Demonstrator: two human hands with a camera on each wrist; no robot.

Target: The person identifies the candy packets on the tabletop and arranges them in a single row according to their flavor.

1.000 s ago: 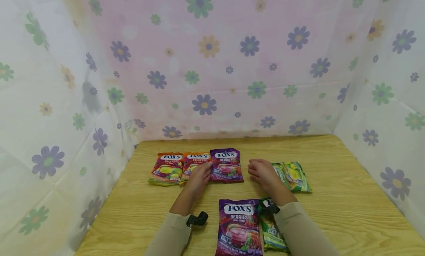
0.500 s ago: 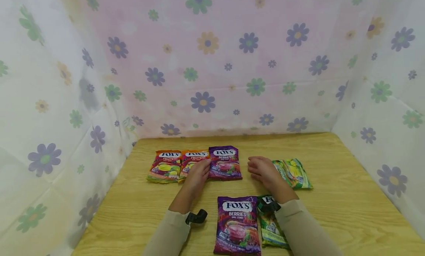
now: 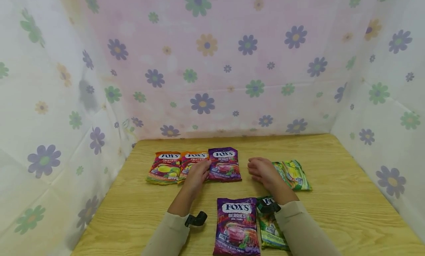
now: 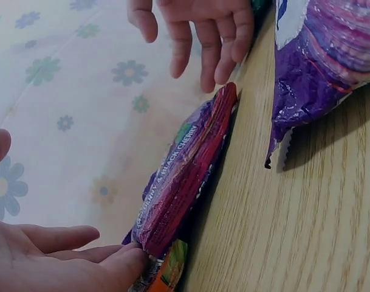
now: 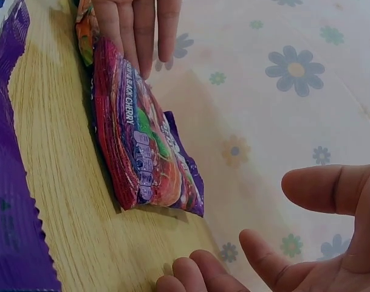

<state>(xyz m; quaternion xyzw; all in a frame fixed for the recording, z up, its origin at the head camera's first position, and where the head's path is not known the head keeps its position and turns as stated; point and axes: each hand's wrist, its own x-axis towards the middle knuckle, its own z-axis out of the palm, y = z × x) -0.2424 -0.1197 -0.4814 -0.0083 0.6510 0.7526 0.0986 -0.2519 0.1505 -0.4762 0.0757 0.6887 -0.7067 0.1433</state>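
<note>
A purple candy bag [image 3: 225, 167] marked FOX'S BERRIES lies flat toward the back of the table, at the right end of a row. My left hand [image 3: 196, 177] is at its left edge, fingers extended; in the left wrist view the fingertips [image 4: 127, 261] touch the bag's corner. My right hand [image 3: 265, 175] hovers off the bag's right side, holding nothing, its thumb [image 5: 324, 187] spread from the fingers. Beside the purple bag are two orange-red FRUITS bags, the outer one [image 3: 164, 169] fully visible and the inner one [image 3: 188, 161] partly hidden by my left hand.
Right of my right hand lies a green-yellow candy bag [image 3: 296, 176], turned sideways. Nearer me are a second purple BERRIES bag [image 3: 236, 226] and a green bag [image 3: 270, 230] partly covered by my right sleeve. Flowered cloth [image 3: 219, 75] encloses the wooden table [image 3: 335, 197] at back and sides.
The head view shifts slightly. Both hands and all the bags stay in practically the same places.
</note>
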